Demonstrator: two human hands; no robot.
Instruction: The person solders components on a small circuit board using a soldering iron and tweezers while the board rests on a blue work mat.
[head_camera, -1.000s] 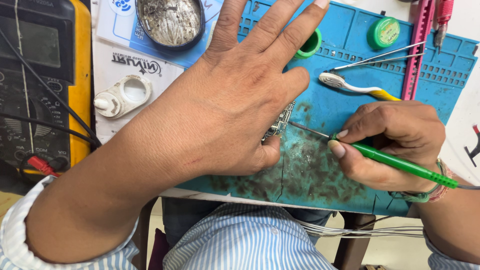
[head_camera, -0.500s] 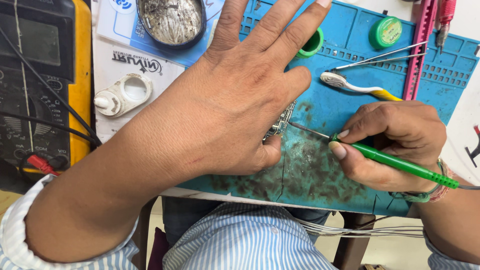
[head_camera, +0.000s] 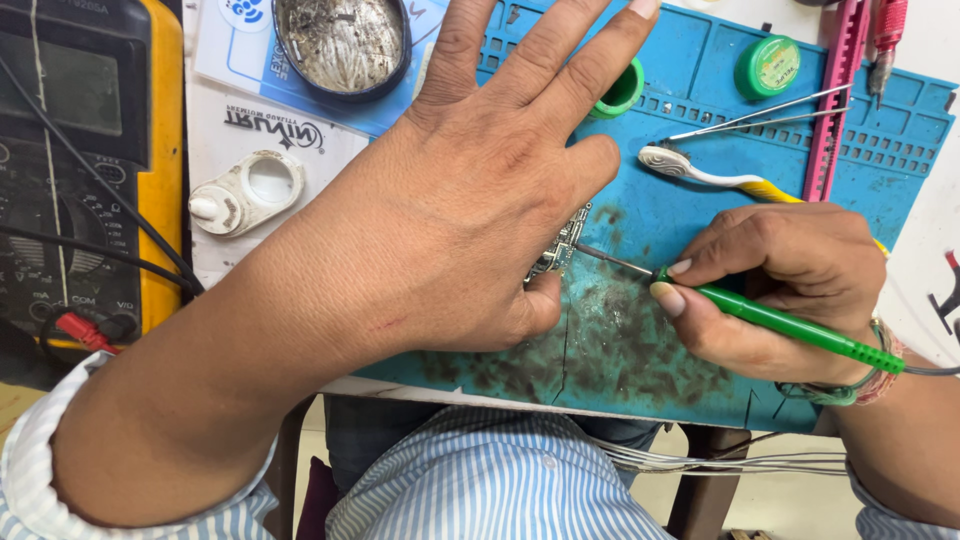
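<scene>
A small, narrow circuit board with tiny metal parts is pinned flat on a blue silicone work mat with moulded compartments, most of the board being hidden beneath the left hand. That hand is laid palm down over it with the fingers spread and stretched toward the far edge of the mat, while the thumb is tucked against the board's near end. A slim green-handled soldering iron with a thin metal tip is pinched in the right hand between thumb and curled fingers, pen-fashion, and its tip is brought to the right edge of the board, touching or all but touching it. The mat near the board is stained dark with residue. Just beyond the right hand, a toothbrush with a white head and yellow-and-white handle is laid on the mat, and a pair of thin steel tweezers lies near it. Two small round green pots are set at the mat's far side. To the left of the mat, a yellow-cased multimeter with dark leads, a white plastic fitting and a round tin of grey metal wool are seen on the counter.
</scene>
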